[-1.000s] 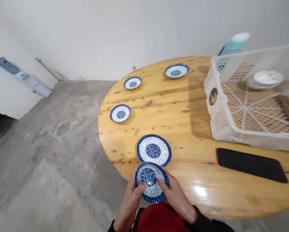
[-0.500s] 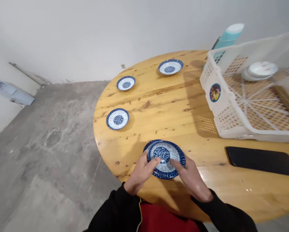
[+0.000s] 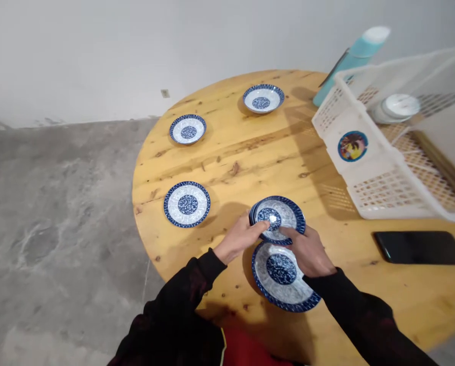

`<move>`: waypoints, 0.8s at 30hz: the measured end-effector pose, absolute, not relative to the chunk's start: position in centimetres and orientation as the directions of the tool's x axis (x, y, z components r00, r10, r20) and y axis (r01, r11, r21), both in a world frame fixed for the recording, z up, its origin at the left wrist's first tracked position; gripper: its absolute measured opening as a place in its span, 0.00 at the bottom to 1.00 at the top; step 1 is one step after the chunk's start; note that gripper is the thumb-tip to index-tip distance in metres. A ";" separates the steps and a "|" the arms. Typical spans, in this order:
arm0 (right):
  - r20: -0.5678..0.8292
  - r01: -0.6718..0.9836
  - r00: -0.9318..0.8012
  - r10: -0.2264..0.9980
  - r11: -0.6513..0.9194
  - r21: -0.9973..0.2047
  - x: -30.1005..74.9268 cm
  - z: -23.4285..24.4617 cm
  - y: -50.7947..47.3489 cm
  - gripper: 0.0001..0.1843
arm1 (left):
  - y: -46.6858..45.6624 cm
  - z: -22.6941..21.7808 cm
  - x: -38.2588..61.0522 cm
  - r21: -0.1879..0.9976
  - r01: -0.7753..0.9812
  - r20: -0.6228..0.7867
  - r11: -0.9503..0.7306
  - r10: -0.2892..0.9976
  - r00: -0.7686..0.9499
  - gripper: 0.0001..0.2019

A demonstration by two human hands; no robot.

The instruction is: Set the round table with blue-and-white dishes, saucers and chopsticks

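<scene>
Blue-and-white saucers (image 3: 289,209), stacked, are what I have clamped between the left hand (image 3: 240,236) and right hand (image 3: 309,250), near a larger matching plate (image 3: 281,269) on the tabletop (image 3: 250,170).

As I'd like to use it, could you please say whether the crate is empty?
Not empty: white dishes sit inside the crate.

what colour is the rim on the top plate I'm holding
Dark blue with paler marks; the head view shows the rim.
</scene>
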State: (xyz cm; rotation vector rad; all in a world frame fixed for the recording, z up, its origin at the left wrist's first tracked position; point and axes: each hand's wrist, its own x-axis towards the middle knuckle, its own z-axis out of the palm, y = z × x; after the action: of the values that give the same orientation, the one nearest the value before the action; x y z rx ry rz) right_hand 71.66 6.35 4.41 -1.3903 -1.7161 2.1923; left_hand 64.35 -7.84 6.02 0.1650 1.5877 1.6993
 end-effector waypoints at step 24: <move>-0.493 0.410 -0.596 0.634 -0.287 -0.866 51.6 -1.5 11.8 0.11 | 0.5 -0.8 46.3 0.847 -0.403 -0.513 0.345 0.335 -0.790 0.10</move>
State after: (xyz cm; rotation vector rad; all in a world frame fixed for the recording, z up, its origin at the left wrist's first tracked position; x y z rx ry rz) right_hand 51.64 11.80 -1.47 -1.3175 -1.7648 1.9995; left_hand 46.33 0.53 -0.83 -0.0593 1.9784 1.5003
